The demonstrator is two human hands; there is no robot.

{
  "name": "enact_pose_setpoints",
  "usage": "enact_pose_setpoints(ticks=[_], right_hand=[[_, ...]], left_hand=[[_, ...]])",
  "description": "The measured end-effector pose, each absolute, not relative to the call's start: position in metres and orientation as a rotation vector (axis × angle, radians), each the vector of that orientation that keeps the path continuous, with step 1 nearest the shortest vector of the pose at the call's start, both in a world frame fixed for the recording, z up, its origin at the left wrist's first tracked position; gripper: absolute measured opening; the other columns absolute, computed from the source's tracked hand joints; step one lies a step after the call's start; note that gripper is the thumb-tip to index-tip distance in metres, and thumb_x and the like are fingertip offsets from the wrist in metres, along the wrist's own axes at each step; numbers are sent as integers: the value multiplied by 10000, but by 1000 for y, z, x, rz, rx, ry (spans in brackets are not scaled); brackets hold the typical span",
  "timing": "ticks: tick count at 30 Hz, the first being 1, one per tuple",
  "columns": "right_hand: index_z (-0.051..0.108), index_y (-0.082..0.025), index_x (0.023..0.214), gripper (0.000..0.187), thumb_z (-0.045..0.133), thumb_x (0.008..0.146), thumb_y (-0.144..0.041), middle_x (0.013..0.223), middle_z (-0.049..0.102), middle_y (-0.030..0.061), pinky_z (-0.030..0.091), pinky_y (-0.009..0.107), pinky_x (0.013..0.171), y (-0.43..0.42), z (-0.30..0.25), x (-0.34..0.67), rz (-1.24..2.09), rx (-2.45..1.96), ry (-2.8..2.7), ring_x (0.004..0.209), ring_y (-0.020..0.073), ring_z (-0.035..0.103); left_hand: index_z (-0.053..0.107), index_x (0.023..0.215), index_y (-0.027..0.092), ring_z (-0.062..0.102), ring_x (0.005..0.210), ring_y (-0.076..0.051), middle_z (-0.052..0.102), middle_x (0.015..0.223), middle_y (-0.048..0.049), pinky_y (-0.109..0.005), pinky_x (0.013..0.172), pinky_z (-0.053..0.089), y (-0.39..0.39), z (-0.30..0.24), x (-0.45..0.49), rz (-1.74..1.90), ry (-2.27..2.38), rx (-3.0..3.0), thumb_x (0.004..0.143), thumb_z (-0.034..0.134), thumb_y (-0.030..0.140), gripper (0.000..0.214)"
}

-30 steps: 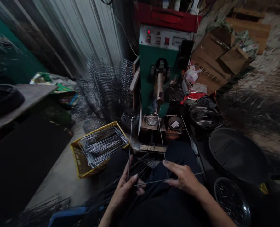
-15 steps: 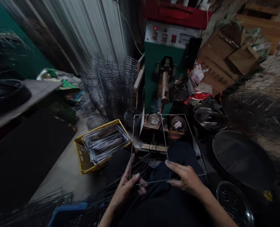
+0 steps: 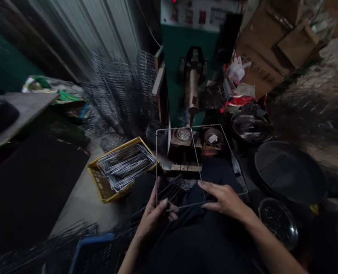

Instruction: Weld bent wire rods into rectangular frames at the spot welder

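Note:
A rectangular wire frame (image 3: 196,154) with one middle crossbar is held up over my lap, its far side near the front of a green machine (image 3: 171,76). My left hand (image 3: 153,215) is closed around the frame's near left corner, thumb on top of the wire. With fingers and thumb, my right hand (image 3: 224,199) pinches the middle crossbar close to the frame's near side. Beneath the machine's thick metal arm (image 3: 193,91), a round dish of small shiny pieces (image 3: 183,134) sits just beyond the frame's far edge.
To the left stands a yellow crate (image 3: 96,182) of wire frames (image 3: 126,165). Stacked wire baskets (image 3: 114,87) rise behind it. On the right are a large dark round pan (image 3: 288,175) and a smaller bowl (image 3: 278,222). A blue crate (image 3: 91,251) is at lower left.
My view has tilted down, so the machine and its surroundings sit higher in the picture. Both hands keep the same grip on the wire frame.

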State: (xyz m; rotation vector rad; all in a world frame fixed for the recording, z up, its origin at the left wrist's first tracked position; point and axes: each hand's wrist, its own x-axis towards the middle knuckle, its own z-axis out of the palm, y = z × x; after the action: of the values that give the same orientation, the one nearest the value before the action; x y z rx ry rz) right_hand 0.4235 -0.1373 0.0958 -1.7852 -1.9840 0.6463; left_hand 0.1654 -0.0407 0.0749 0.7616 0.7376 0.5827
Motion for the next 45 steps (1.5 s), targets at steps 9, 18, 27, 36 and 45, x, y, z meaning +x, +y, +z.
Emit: enact_pose_setpoints(ticks=[9, 18, 27, 36, 45], right_hand=[[378, -354, 1461, 743, 731, 809, -294, 1429, 497, 3, 489, 329, 1001, -140, 102, 420, 636, -1870, -1929, 1258, 215, 530], [365, -358, 1464, 739, 721, 818, -322, 1439, 488, -16, 496, 277, 957, -138, 97, 423, 684, -1888, -1948, 1275, 184, 512], [330, -386, 1476, 705, 670, 861, -341, 1418, 519, -14, 501, 276, 933, -134, 76, 425, 533, -1878, -1952, 1241, 189, 547], [523, -250, 1367, 629, 666, 823, -533, 1216, 672, 85, 516, 337, 859, 25, 82, 512, -53, -1971, -1907, 1063, 262, 655], [666, -198, 1146, 480, 679, 808, -539, 1050, 726, 83, 504, 320, 851, 97, 83, 565, -73, -1831, -1819, 973, 239, 679]], left_hand=[[-15, 1540, 276, 656, 566, -188, 718, 730, -67, -255, 528, 515, -45, 87, 171, 589, 794, 770, 820, 696, 302, 1012], [16, 1533, 341, 649, 536, -174, 718, 715, -53, -242, 510, 498, -47, 84, 174, 589, 850, 744, 843, 672, 279, 954], [-10, 1526, 364, 665, 542, -167, 724, 720, -44, -223, 505, 501, -34, 71, 176, 591, 777, 764, 856, 666, 282, 955], [-61, 1533, 277, 696, 567, -175, 726, 700, -50, -202, 483, 512, 137, 48, 248, 764, 526, 865, 847, 636, 167, 983], [-18, 1537, 284, 707, 609, -174, 717, 714, -33, -213, 507, 525, 205, 51, 273, 810, 510, 842, 861, 652, 196, 956]])
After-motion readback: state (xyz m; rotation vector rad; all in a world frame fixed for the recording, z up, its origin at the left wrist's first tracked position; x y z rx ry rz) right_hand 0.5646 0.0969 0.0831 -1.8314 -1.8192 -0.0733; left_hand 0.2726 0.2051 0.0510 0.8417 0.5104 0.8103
